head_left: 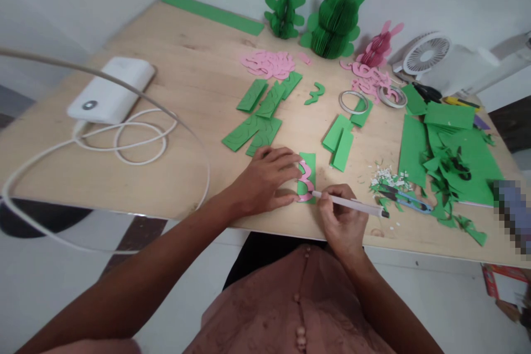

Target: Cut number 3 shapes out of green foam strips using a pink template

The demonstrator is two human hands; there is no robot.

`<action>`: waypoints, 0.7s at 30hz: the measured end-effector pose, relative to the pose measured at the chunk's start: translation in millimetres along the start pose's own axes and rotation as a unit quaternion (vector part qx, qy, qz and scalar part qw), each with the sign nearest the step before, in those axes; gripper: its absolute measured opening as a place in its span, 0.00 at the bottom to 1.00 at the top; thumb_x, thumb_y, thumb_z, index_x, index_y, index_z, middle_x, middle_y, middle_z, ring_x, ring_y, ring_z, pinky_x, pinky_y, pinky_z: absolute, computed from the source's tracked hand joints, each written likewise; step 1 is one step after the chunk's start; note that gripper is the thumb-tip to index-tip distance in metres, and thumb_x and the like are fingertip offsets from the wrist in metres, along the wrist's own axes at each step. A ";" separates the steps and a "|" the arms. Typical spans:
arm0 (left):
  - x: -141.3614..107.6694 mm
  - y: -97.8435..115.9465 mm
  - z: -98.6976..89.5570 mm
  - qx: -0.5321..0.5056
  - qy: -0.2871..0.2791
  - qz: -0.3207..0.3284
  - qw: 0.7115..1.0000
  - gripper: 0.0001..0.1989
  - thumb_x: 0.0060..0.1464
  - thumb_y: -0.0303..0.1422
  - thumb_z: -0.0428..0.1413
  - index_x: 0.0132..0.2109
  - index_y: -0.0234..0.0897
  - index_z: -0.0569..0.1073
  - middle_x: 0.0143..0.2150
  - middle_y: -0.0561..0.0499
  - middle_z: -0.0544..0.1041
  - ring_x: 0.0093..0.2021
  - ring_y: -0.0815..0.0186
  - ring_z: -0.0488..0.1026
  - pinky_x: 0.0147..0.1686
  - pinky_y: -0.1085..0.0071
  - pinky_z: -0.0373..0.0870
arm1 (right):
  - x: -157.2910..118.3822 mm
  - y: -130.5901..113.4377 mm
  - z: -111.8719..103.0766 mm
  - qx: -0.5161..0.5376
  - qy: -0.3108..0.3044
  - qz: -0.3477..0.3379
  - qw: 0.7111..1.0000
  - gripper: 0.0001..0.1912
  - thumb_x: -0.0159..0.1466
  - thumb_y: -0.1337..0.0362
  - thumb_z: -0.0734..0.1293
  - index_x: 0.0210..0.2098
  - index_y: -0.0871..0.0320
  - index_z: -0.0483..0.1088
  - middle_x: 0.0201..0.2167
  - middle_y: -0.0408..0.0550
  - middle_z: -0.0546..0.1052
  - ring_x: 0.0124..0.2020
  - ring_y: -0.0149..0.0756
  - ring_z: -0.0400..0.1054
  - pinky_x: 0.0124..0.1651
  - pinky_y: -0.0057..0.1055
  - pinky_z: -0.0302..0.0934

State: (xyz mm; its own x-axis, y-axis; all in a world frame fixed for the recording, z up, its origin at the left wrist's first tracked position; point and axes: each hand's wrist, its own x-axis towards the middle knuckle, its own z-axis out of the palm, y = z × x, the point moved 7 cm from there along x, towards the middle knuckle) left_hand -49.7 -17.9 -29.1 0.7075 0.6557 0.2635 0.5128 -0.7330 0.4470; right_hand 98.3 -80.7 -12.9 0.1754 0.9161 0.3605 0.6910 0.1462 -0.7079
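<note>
My right hand is closed around a white pen, its tip at the edge of a pink curved paper cutout. That cutout lies on a small green paper rectangle near the table's front edge. My left hand rests flat from the left, fingers stretched and apart, fingertips pressing on the cutout. Just beyond it lie several green folded pieces with curved outlines drawn on them. Other green folded pieces sit beyond my right hand. A green curved cutout lies farther back.
Pink cutouts are piled behind. Green honeycomb paper figures stand by the wall, near a small fan. Blue-handled scissors lie among scraps at right, beside green sheets. A white power bank with a cable sits left.
</note>
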 end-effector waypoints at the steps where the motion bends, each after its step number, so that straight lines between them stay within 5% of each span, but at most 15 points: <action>1: 0.0 0.0 0.0 -0.001 -0.001 0.000 1.000 0.13 0.55 0.38 0.59 0.47 0.42 0.73 0.60 0.47 0.71 0.63 0.53 0.62 0.59 0.53 0.51 | 0.0 0.0 0.1 0.003 -0.001 0.001 1.000 0.06 0.62 0.66 0.62 0.28 0.56 0.66 0.20 0.39 0.69 0.20 0.28 0.62 0.23 0.25 0.57; 21: -0.1 0.4 0.1 0.002 0.005 0.004 1.000 0.12 0.54 0.38 0.60 0.46 0.42 0.73 0.61 0.47 0.71 0.63 0.53 0.62 0.59 0.53 0.51 | 1.2 -4.5 1.1 0.025 -0.013 -0.009 1.000 0.06 0.61 0.67 0.61 0.28 0.56 0.65 0.20 0.38 0.68 0.17 0.26 0.60 0.19 0.23 0.54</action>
State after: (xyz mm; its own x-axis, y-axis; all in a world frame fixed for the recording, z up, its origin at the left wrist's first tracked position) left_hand -49.5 -18.3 -29.1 0.7066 0.6520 0.2750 0.5097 -0.7386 0.4413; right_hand 94.6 -79.9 -9.9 0.1442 0.9229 0.3571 0.6581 0.1801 -0.7311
